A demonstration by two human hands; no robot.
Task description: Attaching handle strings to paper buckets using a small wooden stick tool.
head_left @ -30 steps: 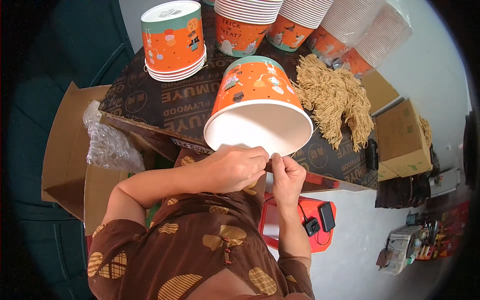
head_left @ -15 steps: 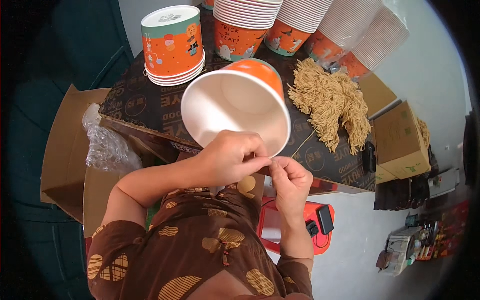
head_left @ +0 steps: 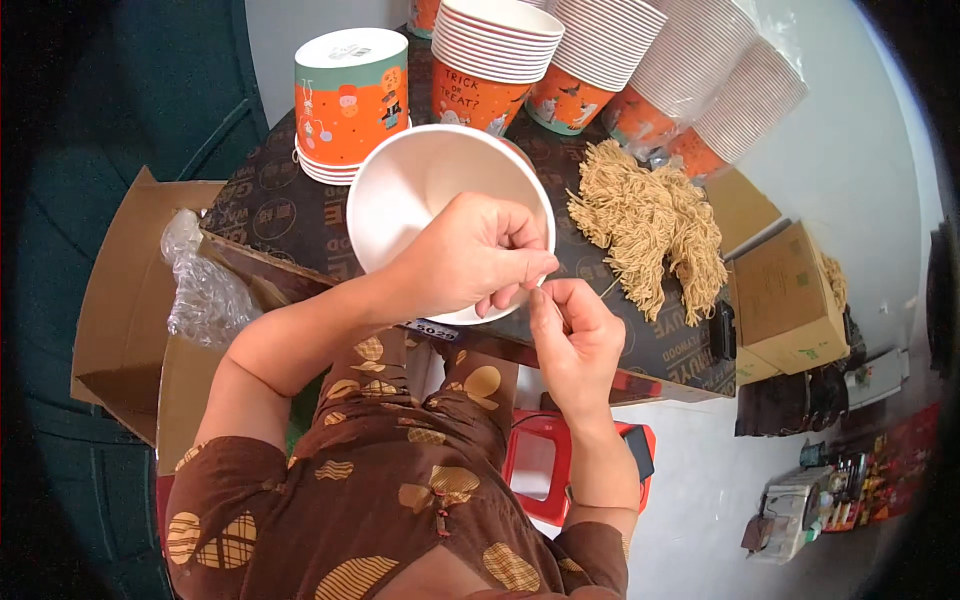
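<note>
Head view shows my paper bucket (head_left: 420, 200) turned further than a second ago: then its orange side and rim faced away from me, half a second ago the mouth was swinging round, and now the white inside opens almost straight up at me, with hardly any orange wall showing. It is held above the near edge of the dark table (head_left: 270, 215), in front of my chest. My left hand (head_left: 470, 255) reaches over the near rim, fingers curled and pressed together on the rim's edge. My right hand (head_left: 575, 335) sits just beside it, thumb and forefinger pinched at the same spot; a thin tan string seems to be between them, but it is too fine to be sure.

One bucket is in my hands. Beyond it I count one short stack of upside-down buckets (head_left: 350, 100) with orange printed sides, and about four leaning stacks of nested buckets (head_left: 500, 50) along the far edge, the rightmost ones in clear wrap. One heap of tan string pieces (head_left: 650, 225) lies to the right of my bucket, near it but not touching. Two open cardboard boxes stand out: a large one (head_left: 120, 310) at my left with crumpled clear plastic (head_left: 200, 285) in it, and a smaller one (head_left: 790, 300) at my right. One red stool (head_left: 560, 465) is below my right forearm.
</note>
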